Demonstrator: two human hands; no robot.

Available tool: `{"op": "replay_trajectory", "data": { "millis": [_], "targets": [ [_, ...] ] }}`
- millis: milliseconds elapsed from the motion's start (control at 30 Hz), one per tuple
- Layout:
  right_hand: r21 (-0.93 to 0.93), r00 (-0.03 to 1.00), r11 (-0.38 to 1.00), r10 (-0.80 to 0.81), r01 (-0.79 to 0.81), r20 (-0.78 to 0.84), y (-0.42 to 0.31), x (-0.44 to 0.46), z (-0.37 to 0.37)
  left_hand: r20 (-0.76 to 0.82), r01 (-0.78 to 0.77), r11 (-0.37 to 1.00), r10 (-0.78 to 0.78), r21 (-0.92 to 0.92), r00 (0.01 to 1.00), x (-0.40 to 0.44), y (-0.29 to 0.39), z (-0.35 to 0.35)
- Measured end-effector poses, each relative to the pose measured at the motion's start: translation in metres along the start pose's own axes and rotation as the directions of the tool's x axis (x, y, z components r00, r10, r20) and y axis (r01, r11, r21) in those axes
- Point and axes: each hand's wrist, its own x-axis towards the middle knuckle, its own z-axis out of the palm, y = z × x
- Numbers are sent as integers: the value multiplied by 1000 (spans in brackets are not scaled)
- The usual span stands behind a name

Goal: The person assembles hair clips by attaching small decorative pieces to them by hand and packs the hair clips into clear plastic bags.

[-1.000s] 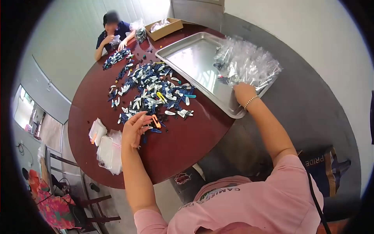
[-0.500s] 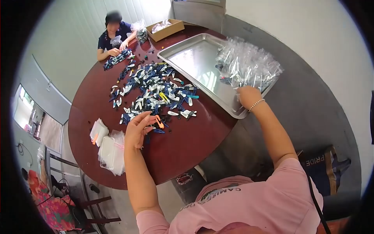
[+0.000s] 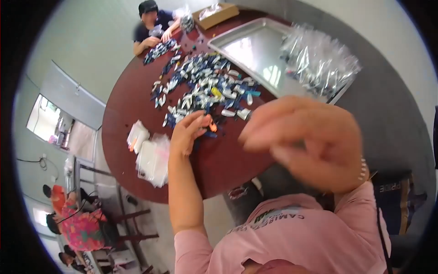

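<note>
My left hand (image 3: pixel 188 130) is closed in a pinch on an orange snap hair clip (image 3: pixel 212 125), held over the near edge of a spread pile of hair clips (image 3: pixel 205 86). Most clips in the pile are white or dark blue, with a yellow one (image 3: pixel 216 92) among them. My right hand (image 3: pixel 315 141), blurred and close to the camera, is raised over the table's right edge. Its fingers are loosely curved with the thumb apart, and nothing shows between them. Behind it, filled clear plastic bags (image 3: pixel 319 59) lie in the metal tray (image 3: pixel 237 48).
Stacked clear bags (image 3: pixel 153 164) and a smaller packet stack (image 3: pixel 138 134) rest on the round red table (image 3: pixel 123 105). Across it a person (image 3: pixel 153 29) handles another clip pile (image 3: pixel 160 51). A cardboard box (image 3: pixel 216 17) stands at the far edge. More people (image 3: pixel 84 223) are at lower left.
My right hand has left the bags in the tray and come up toward the camera. The left hand still holds the orange clip. The whole view has shifted.
</note>
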Motion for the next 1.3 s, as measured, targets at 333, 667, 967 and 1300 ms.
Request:
{"op": "replay_trajectory", "data": {
  "millis": [333,667,967,1300],
  "targets": [
    [280,801,950,-60,-137,596,3,19,52,37,-11,991,16,-134,999,9,-15,-9],
    [-33,533,964,175,-265,828,7,6,62,50,-64,977,76,-203,996,9,-15,-8],
    [83,695,731,599,-677,397,80,-86,49,59,-80,978,93,-194,994,12,-17,-12],
    [254,808,775,587,-578,47,77,-107,-15,-315,-467,862,395,-200,863,23,-29,-28]
  ]
}}
